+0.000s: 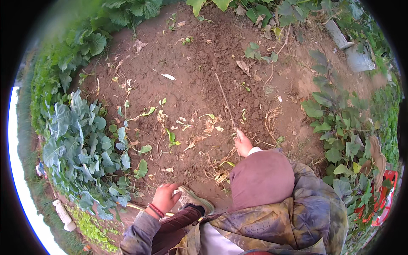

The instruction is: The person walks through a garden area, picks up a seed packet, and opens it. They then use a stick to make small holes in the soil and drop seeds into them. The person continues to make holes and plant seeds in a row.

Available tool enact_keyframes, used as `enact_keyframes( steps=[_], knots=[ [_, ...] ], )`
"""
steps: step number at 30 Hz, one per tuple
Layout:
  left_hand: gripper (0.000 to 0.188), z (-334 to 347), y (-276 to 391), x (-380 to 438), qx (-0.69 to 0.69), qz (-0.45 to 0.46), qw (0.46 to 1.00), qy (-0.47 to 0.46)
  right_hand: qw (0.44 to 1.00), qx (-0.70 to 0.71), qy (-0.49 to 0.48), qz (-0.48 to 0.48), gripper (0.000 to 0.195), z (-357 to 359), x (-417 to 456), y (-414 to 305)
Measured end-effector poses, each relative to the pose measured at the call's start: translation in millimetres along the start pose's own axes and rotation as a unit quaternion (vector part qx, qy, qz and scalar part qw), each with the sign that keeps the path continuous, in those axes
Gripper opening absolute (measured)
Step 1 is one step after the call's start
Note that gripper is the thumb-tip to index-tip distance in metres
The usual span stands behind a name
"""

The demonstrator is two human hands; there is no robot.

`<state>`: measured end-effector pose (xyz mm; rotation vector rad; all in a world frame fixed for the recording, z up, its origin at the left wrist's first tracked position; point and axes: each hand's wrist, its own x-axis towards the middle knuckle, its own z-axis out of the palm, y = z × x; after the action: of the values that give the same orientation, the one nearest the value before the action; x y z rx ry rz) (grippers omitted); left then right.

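Observation:
My right hand (243, 144) grips the near end of a thin wooden stick (225, 98), whose far end rests on the loose brown soil (204, 79). Only part of the hand shows beyond my bent knee and white cuff. At the lower left, my left hand (166, 197) hangs with its fingers apart above a light-coloured shoe (195, 200) and holds nothing. A red bead bracelet (156, 210) circles that wrist. Small green seedlings (172, 137) and withered leaves (208, 124) lie scattered on the ground between the hands and the stick.
Broad blue-green leafy plants (79, 143) grow at left, with other leafy greens (95, 41) behind them. Dark-leaved plants (334, 140) line the right side. A whitish container (359, 59) lies at upper right, and a red object (384, 197) is partly hidden by leaves at lower right.

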<state>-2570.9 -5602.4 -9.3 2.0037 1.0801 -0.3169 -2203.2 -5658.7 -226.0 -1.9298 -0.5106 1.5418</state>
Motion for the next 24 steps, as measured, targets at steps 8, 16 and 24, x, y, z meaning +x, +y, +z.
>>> enact_keyframes(
  steps=[8,16,24],
  knots=[
    [0.035,130,78,245,-0.691,-0.174,0.695,-0.095,0.982,0.021,-0.185,-0.024,0.02,6,65,-85],
    [0.048,156,97,249,-0.717,-0.242,0.651,-0.058,0.958,-0.238,-0.019,-0.16,0.028,8,152,-64],
    [0.049,239,58,78,-0.677,-0.258,0.688,-0.037,0.95,-0.129,-0.267,0.101,0.031,68,18,26]
  ],
)
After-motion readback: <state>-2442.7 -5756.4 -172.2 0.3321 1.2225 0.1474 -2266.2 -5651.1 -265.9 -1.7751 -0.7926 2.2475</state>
